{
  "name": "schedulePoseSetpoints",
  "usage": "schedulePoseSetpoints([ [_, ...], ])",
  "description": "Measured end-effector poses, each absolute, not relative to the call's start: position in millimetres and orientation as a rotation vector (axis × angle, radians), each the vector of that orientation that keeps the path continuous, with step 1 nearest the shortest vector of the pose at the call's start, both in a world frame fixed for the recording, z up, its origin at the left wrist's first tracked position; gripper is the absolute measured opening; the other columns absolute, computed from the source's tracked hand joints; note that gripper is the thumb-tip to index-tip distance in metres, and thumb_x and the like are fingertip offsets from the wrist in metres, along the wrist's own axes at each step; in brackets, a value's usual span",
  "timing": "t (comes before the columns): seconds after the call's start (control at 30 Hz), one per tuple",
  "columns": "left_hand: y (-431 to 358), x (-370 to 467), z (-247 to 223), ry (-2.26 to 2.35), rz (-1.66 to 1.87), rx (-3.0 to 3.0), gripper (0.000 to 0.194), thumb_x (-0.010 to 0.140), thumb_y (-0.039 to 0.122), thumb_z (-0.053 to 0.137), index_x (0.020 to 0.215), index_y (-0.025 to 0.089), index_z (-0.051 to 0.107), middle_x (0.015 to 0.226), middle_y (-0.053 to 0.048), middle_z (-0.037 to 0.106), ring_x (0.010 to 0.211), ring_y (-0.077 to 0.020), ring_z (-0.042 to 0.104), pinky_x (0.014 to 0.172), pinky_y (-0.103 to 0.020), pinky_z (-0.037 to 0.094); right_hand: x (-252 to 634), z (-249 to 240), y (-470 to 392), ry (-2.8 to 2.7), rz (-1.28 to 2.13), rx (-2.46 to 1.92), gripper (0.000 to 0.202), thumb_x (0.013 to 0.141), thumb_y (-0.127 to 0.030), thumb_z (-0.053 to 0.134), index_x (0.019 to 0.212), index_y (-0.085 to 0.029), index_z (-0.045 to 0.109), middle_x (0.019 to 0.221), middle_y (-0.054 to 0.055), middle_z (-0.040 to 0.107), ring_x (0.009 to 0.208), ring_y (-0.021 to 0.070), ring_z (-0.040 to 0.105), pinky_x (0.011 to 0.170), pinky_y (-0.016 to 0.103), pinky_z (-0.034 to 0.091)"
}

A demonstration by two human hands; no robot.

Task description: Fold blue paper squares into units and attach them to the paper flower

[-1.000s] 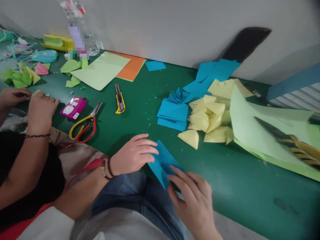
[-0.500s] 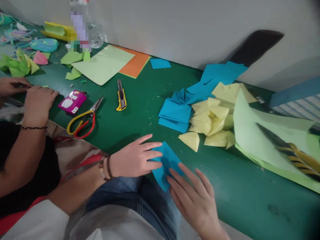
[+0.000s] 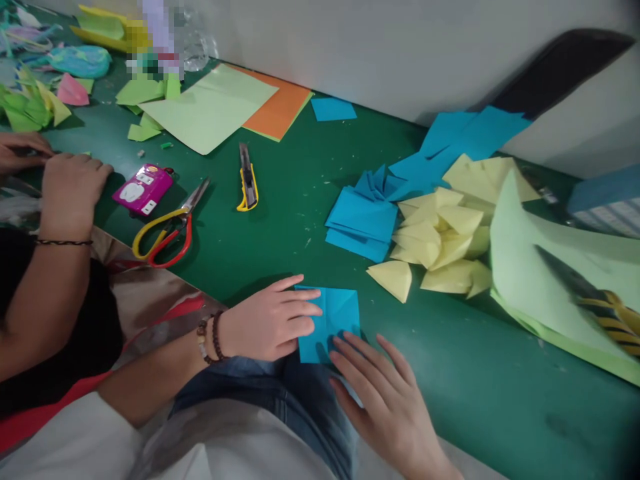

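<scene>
A square of blue paper (image 3: 340, 310) with crease lines lies at the green table's near edge. My left hand (image 3: 273, 320) rests on its left part, fingers stretched out over the sheet. On the lower right corner lie the fingertips of my right hand (image 3: 383, 390), its fingers straight and somewhat apart. Beyond the hands sits a stack of blue paper squares (image 3: 363, 220), beside a pile of folded pale yellow paper pieces (image 3: 443, 233). One yellow folded piece (image 3: 393, 280) lies apart, closest to my hands.
Scissors (image 3: 170, 230), a yellow cutter knife (image 3: 247, 180) and a purple box (image 3: 143, 189) lie to the left. Another person's hand (image 3: 73, 180) is at the far left. Pale green sheets (image 3: 565, 267) with a striped-handled tool (image 3: 615, 320) on them are at right.
The blue paper has turned from a diamond angle to lie square with the table edge. My right hand has shifted slightly down. The camera view has moved a little.
</scene>
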State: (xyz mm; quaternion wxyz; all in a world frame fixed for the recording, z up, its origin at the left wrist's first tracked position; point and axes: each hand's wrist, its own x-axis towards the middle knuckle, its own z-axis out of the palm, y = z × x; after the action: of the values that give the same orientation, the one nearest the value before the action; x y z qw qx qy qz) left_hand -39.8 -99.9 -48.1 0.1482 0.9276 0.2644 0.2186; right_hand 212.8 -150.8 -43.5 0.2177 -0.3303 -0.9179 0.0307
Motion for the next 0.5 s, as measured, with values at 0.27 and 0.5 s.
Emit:
schedulePoseSetpoints([
  [0.27,-106,-39,-48,0.784,0.663,2.720,0.015,0.092,0.024,0.054,0.097,0.018,0.067,0.118,-0.003,0.070,0.123,-0.0251,0.057,0.109,-0.044,0.043,211,-42,-157,-2.416,0.179,-0.950,0.024,0.086,-0.010,0.060,0.105,-0.023,0.066,0.096,0.000,0.077,0.091,0.0150,0.071,0.104,0.039,0.043],
  [0.5,-106,-32,-48,0.904,0.861,2.530,0.016,0.093,0.024,0.055,0.081,0.018,0.064,0.104,-0.004,0.074,0.110,-0.0169,0.066,0.110,-0.039,0.043,211,-37,-136,-2.223,0.296,-1.228,0.015,0.090,-0.016,0.059,0.104,-0.020,0.063,0.086,0.002,0.072,0.082,0.0166,0.068,0.082,0.033,0.054],
])
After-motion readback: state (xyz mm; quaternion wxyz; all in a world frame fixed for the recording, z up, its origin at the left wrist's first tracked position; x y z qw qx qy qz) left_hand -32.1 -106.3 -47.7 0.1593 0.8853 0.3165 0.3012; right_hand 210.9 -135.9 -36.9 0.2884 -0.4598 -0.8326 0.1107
